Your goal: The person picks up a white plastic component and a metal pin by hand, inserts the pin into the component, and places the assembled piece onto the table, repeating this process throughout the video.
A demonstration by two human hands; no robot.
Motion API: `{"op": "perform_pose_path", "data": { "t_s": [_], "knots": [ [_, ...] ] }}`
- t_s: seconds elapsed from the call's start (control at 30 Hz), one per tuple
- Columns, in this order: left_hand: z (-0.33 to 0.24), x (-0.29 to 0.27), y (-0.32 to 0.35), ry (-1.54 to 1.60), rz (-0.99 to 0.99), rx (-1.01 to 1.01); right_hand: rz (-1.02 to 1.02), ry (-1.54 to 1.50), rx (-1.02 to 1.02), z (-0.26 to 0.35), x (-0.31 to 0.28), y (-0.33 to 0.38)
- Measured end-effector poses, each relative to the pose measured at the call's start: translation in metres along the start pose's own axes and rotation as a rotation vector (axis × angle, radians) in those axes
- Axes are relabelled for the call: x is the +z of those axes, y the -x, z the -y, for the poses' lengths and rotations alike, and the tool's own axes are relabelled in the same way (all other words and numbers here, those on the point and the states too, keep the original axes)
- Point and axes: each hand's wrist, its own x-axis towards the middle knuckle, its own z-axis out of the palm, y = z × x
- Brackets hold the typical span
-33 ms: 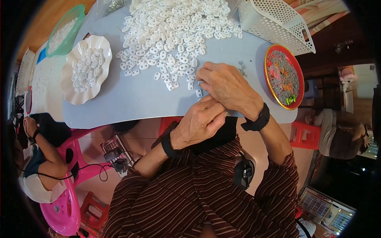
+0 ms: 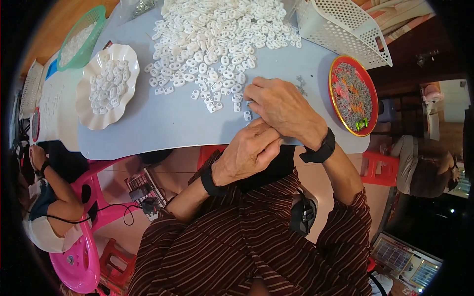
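My left hand (image 2: 249, 153) and my right hand (image 2: 285, 106) meet at the front edge of the pale blue table (image 2: 163, 130). The left fingers are curled closed, and whatever they hold is hidden. Bent over the left one, my right hand has its fingers drawn together; their tips and anything in them are out of sight. Beside the right fingers lies a small white plastic piece with two holes (image 2: 248, 115). Beyond my hands spreads a large heap of similar white pieces (image 2: 212, 39), loose ones straggling toward me.
At left stand a scalloped white dish (image 2: 85, 104) of white pieces and a green basket (image 2: 100, 24). A gold-rimmed red bowl (image 2: 374, 116) with small grey bits stands at right, near a white perforated basket (image 2: 340, 29). Another person's arm (image 2: 66, 195) shows far left.
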Motion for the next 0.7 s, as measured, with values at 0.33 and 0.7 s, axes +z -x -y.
{"op": "perform_pose_path", "data": {
  "t_s": [0.33, 0.7],
  "knots": [
    [-0.003, -0.007, 0.003, 0.072, 0.010, -0.149, 0.027, -0.113, 0.043, -0.003, 0.002, -0.001],
    [-0.001, -0.018, 0.000, -0.029, -0.324, -0.292, 0.007, -0.148, 0.069, -0.011, 0.004, -0.003]
  ]
}}
